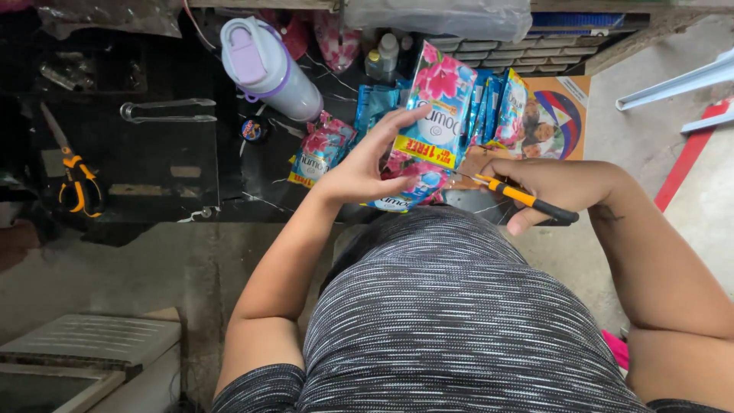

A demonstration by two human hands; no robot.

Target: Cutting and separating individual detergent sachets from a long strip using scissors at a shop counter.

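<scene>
— Holding anything, was the left hand [359, 172]?

— Yes. Its fingers were curled around a strip of sachets [436, 115], glossy plastic packets printed with pink flowers on blue, with a yellow band along the lower edge. The strip stood upright over the edge of the black table [153, 164], just in front of the person's striped grey shirt.

— And the right hand [547, 187]?

— Closed around orange-and-black scissors [520, 197], the blades pointing toward the bottom of the strip, very near it; whether they touched it, I could not tell.

— Any containers nearby?

— A lilac bottle [271, 69] with a flip lid lay tilted on the table; its walls were opaque, so its contents were hidden. A few small bottles [382, 55] stood behind the sachets. More loose packets [321, 149] of the same flowery kind lay flat beside the left wrist.

— Other things?

— Metal tongs [168, 112], thin and shiny, and a second pair of orange scissors [73, 177] lay well apart on the left. A flat cardboard box [562, 115] with a colourful print sat behind the right hand.
</scene>
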